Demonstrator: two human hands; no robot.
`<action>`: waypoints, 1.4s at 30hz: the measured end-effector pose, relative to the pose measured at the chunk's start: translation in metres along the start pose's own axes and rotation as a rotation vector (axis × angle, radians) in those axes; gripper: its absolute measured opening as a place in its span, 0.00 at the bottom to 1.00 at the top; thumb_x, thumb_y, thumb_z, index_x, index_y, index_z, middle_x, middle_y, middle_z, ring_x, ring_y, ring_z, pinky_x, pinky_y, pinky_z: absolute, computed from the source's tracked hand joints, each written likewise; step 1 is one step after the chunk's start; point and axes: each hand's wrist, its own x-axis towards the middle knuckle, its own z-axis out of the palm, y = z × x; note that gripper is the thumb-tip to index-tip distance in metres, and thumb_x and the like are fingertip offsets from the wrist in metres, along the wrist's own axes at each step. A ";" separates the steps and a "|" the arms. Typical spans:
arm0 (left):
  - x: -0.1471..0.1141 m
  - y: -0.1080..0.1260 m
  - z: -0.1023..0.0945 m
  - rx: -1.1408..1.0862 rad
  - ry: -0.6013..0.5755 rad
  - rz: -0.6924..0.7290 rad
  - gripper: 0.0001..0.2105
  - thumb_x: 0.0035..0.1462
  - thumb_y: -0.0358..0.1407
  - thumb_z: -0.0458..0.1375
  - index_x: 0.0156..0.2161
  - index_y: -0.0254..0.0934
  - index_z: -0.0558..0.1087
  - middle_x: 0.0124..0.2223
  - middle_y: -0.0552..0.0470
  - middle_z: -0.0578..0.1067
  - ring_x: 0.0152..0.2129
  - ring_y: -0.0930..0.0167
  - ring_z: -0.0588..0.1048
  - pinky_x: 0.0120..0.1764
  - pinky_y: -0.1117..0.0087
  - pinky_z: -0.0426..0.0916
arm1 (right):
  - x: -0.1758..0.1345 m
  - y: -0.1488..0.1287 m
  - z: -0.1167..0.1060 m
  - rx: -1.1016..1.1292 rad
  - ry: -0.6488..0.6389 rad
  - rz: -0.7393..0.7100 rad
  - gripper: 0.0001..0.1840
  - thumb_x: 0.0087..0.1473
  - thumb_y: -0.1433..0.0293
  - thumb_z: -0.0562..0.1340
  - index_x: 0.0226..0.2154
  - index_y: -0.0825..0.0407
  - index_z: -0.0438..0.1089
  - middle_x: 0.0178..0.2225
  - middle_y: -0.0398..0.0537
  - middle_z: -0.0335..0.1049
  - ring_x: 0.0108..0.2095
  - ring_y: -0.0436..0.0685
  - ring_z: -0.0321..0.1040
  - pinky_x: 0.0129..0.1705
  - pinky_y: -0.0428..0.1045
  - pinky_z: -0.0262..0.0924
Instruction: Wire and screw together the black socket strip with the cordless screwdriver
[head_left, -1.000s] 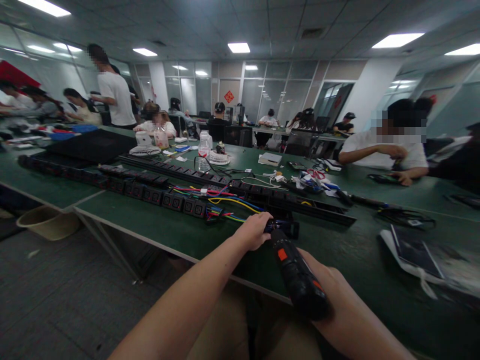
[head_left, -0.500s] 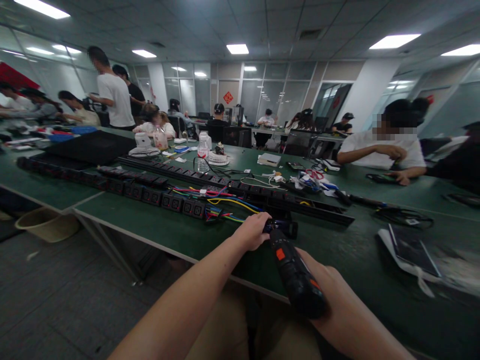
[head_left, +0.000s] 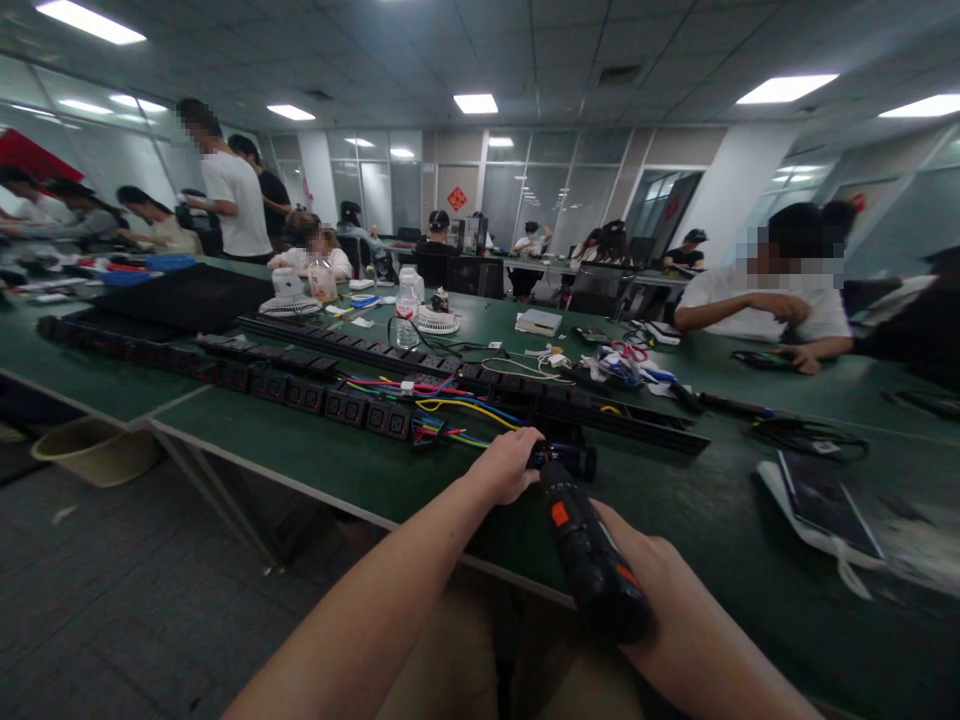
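My right hand [head_left: 637,565] is wrapped round a black cordless drill [head_left: 592,560] with orange marks; the drill's own body hides most of its grip. Its nose points away from me and meets a short dark block [head_left: 570,460] at the table's near side. Closed on the left end of that block is my left hand [head_left: 511,465], its fingers partly hidden. Just beyond lie long black power strips [head_left: 330,400] with rows of sockets. Yellow, blue, green and red wires [head_left: 472,405] run out of them toward the block.
A green table [head_left: 675,520] carries a clear bottle [head_left: 408,305], white fans [head_left: 289,295], a white box [head_left: 538,321] and a dark flat panel [head_left: 829,505] at right. A seated person [head_left: 765,310] works across the table. A beige bin [head_left: 97,455] stands on the floor at left.
Both hands, the drill and the block stay almost in place. The view has tipped slightly, and the person across the table has shifted a hand a little.
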 end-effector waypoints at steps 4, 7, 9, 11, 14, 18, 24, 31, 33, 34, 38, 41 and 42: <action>0.000 0.000 0.001 -0.007 -0.007 -0.007 0.21 0.53 0.30 0.61 0.52 0.38 0.63 0.52 0.44 0.70 0.49 0.62 0.69 0.53 0.58 0.63 | 0.001 -0.001 0.000 0.012 -0.003 0.013 0.28 0.48 0.74 0.58 0.54 0.47 0.62 0.37 0.50 0.77 0.37 0.65 0.75 0.42 0.55 0.65; 0.001 -0.001 0.002 -0.014 -0.004 -0.002 0.21 0.54 0.30 0.61 0.52 0.39 0.63 0.51 0.45 0.70 0.49 0.62 0.69 0.53 0.58 0.64 | 0.001 -0.003 -0.001 0.026 -0.006 0.024 0.29 0.48 0.74 0.59 0.54 0.47 0.62 0.38 0.50 0.77 0.39 0.65 0.75 0.42 0.55 0.65; 0.001 -0.001 0.002 -0.013 0.005 0.002 0.21 0.54 0.30 0.61 0.52 0.39 0.63 0.51 0.45 0.70 0.49 0.62 0.69 0.53 0.58 0.64 | 0.000 -0.003 -0.001 0.026 -0.012 0.022 0.29 0.48 0.74 0.59 0.55 0.48 0.61 0.38 0.51 0.77 0.38 0.65 0.75 0.41 0.55 0.66; 0.000 -0.001 0.001 -0.006 0.011 0.009 0.21 0.54 0.30 0.61 0.52 0.38 0.63 0.51 0.44 0.70 0.49 0.62 0.69 0.53 0.58 0.64 | 0.000 -0.002 0.000 0.023 -0.016 0.014 0.30 0.48 0.73 0.59 0.55 0.48 0.60 0.38 0.51 0.77 0.37 0.65 0.75 0.40 0.54 0.66; 0.000 0.000 0.000 -0.005 0.006 0.010 0.21 0.53 0.30 0.61 0.52 0.38 0.63 0.51 0.45 0.71 0.49 0.62 0.69 0.53 0.59 0.64 | -0.001 0.000 0.001 0.019 -0.009 0.006 0.29 0.49 0.73 0.58 0.55 0.47 0.61 0.39 0.51 0.77 0.37 0.63 0.76 0.40 0.53 0.65; 0.000 0.000 0.000 -0.004 0.000 0.001 0.21 0.54 0.30 0.61 0.52 0.39 0.63 0.51 0.45 0.70 0.49 0.62 0.69 0.53 0.59 0.64 | -0.001 0.001 0.002 0.022 -0.009 -0.008 0.28 0.50 0.73 0.57 0.56 0.47 0.60 0.39 0.51 0.77 0.36 0.63 0.75 0.40 0.53 0.65; 0.000 -0.002 0.001 0.014 0.011 0.021 0.21 0.54 0.30 0.61 0.52 0.38 0.63 0.51 0.45 0.70 0.49 0.62 0.69 0.53 0.60 0.64 | -0.001 -0.003 0.000 0.006 -0.006 0.001 0.28 0.50 0.74 0.58 0.54 0.48 0.61 0.36 0.49 0.76 0.36 0.62 0.75 0.43 0.53 0.64; 0.000 -0.003 0.002 0.011 0.016 0.030 0.21 0.53 0.30 0.61 0.52 0.38 0.63 0.51 0.45 0.71 0.49 0.62 0.70 0.53 0.60 0.64 | -0.001 0.002 0.002 0.009 -0.010 -0.024 0.26 0.50 0.74 0.57 0.54 0.48 0.60 0.35 0.48 0.75 0.34 0.62 0.74 0.43 0.53 0.64; 0.000 -0.002 0.002 0.006 0.012 0.026 0.21 0.53 0.30 0.61 0.52 0.38 0.63 0.51 0.44 0.71 0.49 0.62 0.69 0.53 0.60 0.64 | 0.000 0.003 0.003 0.011 -0.015 -0.035 0.26 0.51 0.74 0.57 0.53 0.48 0.59 0.35 0.48 0.75 0.35 0.62 0.74 0.43 0.53 0.64; 0.000 -0.002 0.002 0.002 0.011 0.024 0.21 0.54 0.30 0.60 0.52 0.38 0.63 0.51 0.44 0.70 0.49 0.62 0.69 0.53 0.60 0.64 | 0.000 0.003 0.003 0.015 -0.017 -0.039 0.26 0.51 0.74 0.57 0.54 0.48 0.59 0.36 0.48 0.75 0.35 0.62 0.74 0.42 0.53 0.64; 0.000 -0.002 0.002 -0.001 0.011 0.016 0.21 0.54 0.30 0.60 0.52 0.38 0.63 0.51 0.45 0.71 0.49 0.62 0.69 0.53 0.60 0.64 | 0.001 0.003 0.004 0.029 -0.012 -0.039 0.25 0.51 0.73 0.57 0.53 0.47 0.59 0.38 0.49 0.75 0.37 0.62 0.74 0.40 0.52 0.64; 0.000 -0.002 0.002 0.012 0.014 0.016 0.20 0.54 0.30 0.60 0.52 0.38 0.63 0.51 0.45 0.71 0.49 0.62 0.69 0.53 0.60 0.64 | 0.001 0.004 0.004 0.033 -0.011 -0.019 0.25 0.50 0.73 0.57 0.52 0.47 0.59 0.37 0.49 0.75 0.37 0.63 0.74 0.40 0.52 0.64; 0.000 -0.002 0.003 0.015 0.016 0.017 0.20 0.54 0.30 0.60 0.52 0.38 0.63 0.51 0.45 0.71 0.49 0.63 0.69 0.53 0.60 0.64 | 0.000 0.004 0.004 0.031 -0.014 -0.013 0.25 0.50 0.73 0.57 0.52 0.47 0.59 0.36 0.49 0.75 0.37 0.63 0.74 0.40 0.53 0.64</action>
